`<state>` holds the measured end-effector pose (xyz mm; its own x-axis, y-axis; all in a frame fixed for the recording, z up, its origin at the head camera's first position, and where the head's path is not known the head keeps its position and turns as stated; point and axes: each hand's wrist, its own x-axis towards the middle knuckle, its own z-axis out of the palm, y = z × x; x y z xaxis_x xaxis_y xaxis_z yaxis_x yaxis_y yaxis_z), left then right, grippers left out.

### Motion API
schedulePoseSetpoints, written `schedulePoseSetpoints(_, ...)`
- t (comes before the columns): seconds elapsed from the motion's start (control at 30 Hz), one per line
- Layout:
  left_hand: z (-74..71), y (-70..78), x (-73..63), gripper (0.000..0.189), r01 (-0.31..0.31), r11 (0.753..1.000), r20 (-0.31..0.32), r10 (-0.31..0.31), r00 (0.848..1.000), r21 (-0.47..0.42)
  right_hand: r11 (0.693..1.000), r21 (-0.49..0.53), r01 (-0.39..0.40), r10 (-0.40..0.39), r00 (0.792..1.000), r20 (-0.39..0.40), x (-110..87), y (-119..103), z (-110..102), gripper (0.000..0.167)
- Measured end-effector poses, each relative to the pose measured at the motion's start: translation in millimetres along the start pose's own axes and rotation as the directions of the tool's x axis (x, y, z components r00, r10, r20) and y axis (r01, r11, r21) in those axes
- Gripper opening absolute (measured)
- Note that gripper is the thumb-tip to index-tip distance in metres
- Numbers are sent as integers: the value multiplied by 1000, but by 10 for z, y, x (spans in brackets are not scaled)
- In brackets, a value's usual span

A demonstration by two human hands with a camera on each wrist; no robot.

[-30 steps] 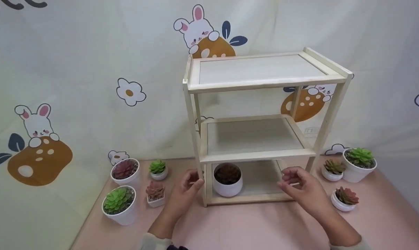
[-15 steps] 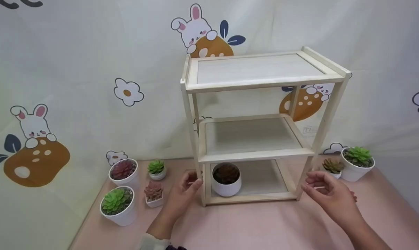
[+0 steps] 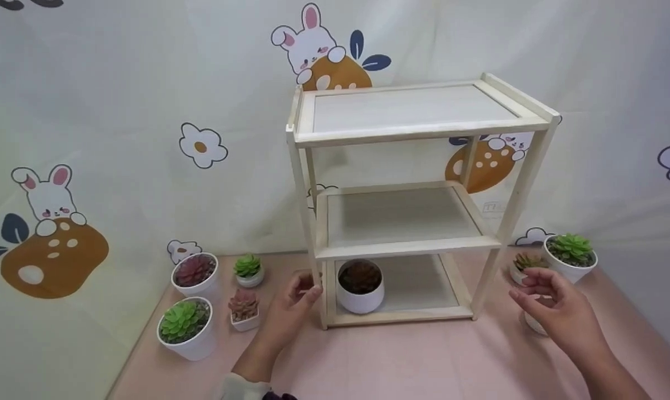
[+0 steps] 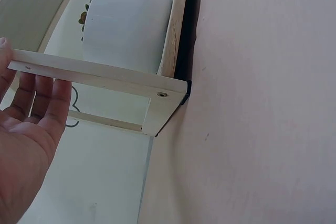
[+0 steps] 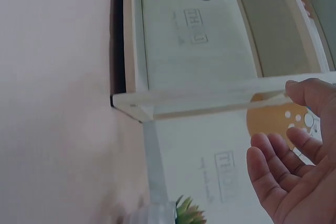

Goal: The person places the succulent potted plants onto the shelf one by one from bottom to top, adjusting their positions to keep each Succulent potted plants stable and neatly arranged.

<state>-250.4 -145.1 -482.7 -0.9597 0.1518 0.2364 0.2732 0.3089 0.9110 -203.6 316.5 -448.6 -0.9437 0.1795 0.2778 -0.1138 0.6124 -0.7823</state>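
Observation:
A three-tier wooden shelf [image 3: 407, 248] stands on the pink table. My left hand [image 3: 288, 311] holds its left front leg [image 4: 105, 73] low down, with the thumb in front and the fingers behind. On the bottom tier, at the left, sits a round white pot [image 3: 361, 303] with a dark succulent. To the right of the shelf my right hand [image 3: 568, 314] hangs with loosely bent fingers and nothing in them. It is in front of a small white pot [image 3: 530, 323], mostly hidden by the hand. In the right wrist view, a succulent [image 5: 190, 212] in a pot shows below the fingers.
Left of the shelf stand potted succulents: dark red [image 3: 195, 271], large green [image 3: 184, 321], small green [image 3: 248, 266] and pink [image 3: 244, 303]. At the back right are a brownish succulent [image 3: 529, 261] and a large green one [image 3: 571, 249]. A bunny-print cloth [image 3: 246, 194] hangs behind.
My right hand has moved right, from in front of the shelf's bottom tier, past the right front leg, to the small pot on that side. My left hand stays on the left leg.

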Motion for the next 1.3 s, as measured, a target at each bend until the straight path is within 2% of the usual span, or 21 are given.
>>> schedulePoseSetpoints(0.27,-4,40,9,29,-3,1000,-7,3,1000,-13,998,-34,-49,50,998,28,50,157,-116,64)
schedulePoseSetpoints(0.4,-6,50,5,33,-5,1000,-9,5,1000,-11,996,-50,-73,75,996,51,83,230,-167,71)
schedulePoseSetpoints(0.7,3,32,18,35,-7,1000,-12,7,1000,-9,996,-39,-85,88,994,68,126,436,-259,77)
schedulePoseSetpoints(0.97,4,35,3,35,-3,1000,-17,3,1000,2,990,-97,-106,115,989,92,152,552,-305,83)
schedulePoseSetpoints(1.1,11,25,14,33,2,1000,-18,-2,1000,0,986,-124,-115,131,983,131,172,604,-317,85)
schedulePoseSetpoints(1.3,8,11,8,36,-7,1000,-11,7,1000,-12,984,-112,-136,157,966,204,180,696,-325,87)
